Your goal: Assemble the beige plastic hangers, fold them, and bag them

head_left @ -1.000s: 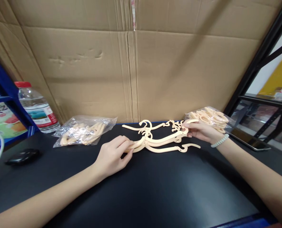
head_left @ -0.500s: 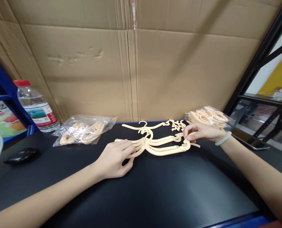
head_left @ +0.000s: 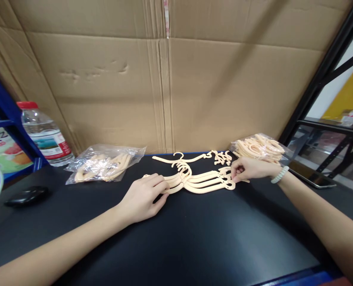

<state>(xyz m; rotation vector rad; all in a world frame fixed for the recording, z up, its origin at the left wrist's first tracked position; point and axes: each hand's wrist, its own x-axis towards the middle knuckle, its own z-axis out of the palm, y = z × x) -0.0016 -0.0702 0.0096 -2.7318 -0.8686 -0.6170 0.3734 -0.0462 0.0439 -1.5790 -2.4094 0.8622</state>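
Several cream plastic hangers (head_left: 206,189) lie overlapped on the black table, their hooks bunched at the middle. My left hand (head_left: 146,197) is closed on the left arms of these hangers, thumb at the near edge. At their right ends, my right hand (head_left: 244,169) pinches a small cream piece beside the clips; the fingers partly hide it. Behind them lies a separate hanger (head_left: 191,161), with a small heap of cream clips (head_left: 222,157) at its right end.
A clear bag of cream parts (head_left: 105,165) lies back left, another bag (head_left: 258,147) back right. A water bottle (head_left: 47,137) and black mouse (head_left: 26,196) are at left, a phone (head_left: 313,176) at right. Cardboard (head_left: 110,87) stands behind the table.
The nearest hanger has settled in against the others, its right end now further back and left. My right hand has moved slightly with it; my left hand stays nearly in place.
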